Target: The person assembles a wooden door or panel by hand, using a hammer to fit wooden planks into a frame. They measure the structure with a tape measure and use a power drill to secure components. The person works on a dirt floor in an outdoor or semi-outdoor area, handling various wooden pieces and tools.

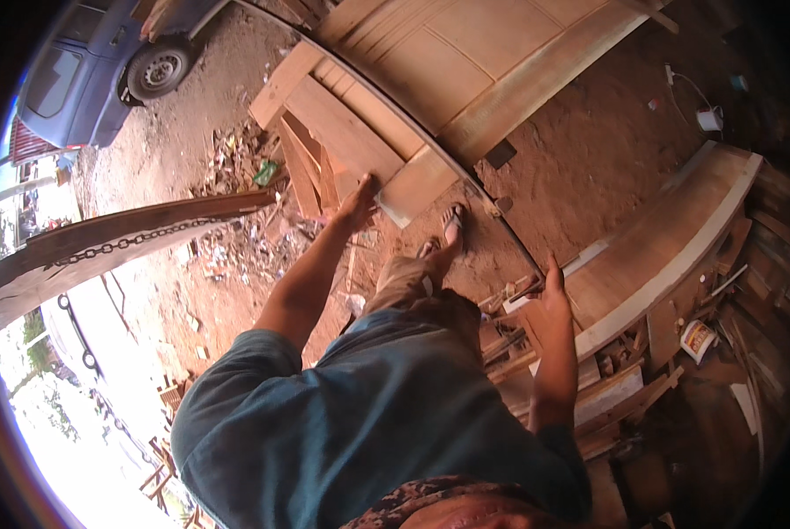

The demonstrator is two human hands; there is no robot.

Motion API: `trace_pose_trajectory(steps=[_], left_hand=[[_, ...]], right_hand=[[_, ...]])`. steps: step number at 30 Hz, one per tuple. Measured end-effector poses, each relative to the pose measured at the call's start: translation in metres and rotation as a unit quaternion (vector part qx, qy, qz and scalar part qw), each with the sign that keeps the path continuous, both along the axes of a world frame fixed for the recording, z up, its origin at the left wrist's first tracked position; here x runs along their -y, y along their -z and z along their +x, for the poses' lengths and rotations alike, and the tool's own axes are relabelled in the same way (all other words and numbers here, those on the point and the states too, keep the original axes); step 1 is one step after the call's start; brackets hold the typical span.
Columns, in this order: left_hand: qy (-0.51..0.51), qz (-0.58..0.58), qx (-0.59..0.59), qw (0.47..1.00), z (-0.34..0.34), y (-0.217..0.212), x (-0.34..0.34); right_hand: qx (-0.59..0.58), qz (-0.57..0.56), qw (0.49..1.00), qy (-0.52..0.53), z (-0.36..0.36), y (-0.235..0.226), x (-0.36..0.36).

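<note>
A long, dark metal bar clamp (430, 141) runs diagonally over wooden panelling, from the top of the view down to my right hand. My right hand (549, 298) is closed around its near end, thumb pointing up along the bar. My left hand (357, 206) is at the near left edge of a framed wooden panel (346, 123), fingers apart and apparently touching the wood. Beyond the bar lies a larger wooden panel (474, 57) with grooved lines. Loose boards (307, 172) lean under the smaller panel, left of my left hand.
A curved wooden piece (659, 251) lies at right, above scrap wood and a white bucket (697, 340). A thick beam with a chain (130, 240) juts in from the left. Wood chips (236, 167) litter the dirt ground. A blue vehicle (104, 70) stands at far left.
</note>
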State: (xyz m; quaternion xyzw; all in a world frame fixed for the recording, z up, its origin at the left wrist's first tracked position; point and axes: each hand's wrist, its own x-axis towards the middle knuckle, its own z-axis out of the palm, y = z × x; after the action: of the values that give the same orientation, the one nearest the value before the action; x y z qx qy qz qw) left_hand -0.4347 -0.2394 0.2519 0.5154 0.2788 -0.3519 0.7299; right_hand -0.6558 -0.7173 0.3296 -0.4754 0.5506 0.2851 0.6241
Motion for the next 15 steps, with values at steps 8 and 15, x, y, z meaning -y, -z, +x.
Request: trace_pose_trajectory(steps=[8, 15], left_hand=[[-0.132, 0.308, -0.055, 0.94, 0.009, -0.018, 0.058], [-0.251, 0.423, -0.125, 0.862, 0.003, -0.039, 0.112]], right_hand=[[0.003, -0.227, 0.973, -0.042, 0.015, -0.034, 0.0], [-0.015, -0.181, 0.983, -0.014, 0.009, -0.013, 0.004]])
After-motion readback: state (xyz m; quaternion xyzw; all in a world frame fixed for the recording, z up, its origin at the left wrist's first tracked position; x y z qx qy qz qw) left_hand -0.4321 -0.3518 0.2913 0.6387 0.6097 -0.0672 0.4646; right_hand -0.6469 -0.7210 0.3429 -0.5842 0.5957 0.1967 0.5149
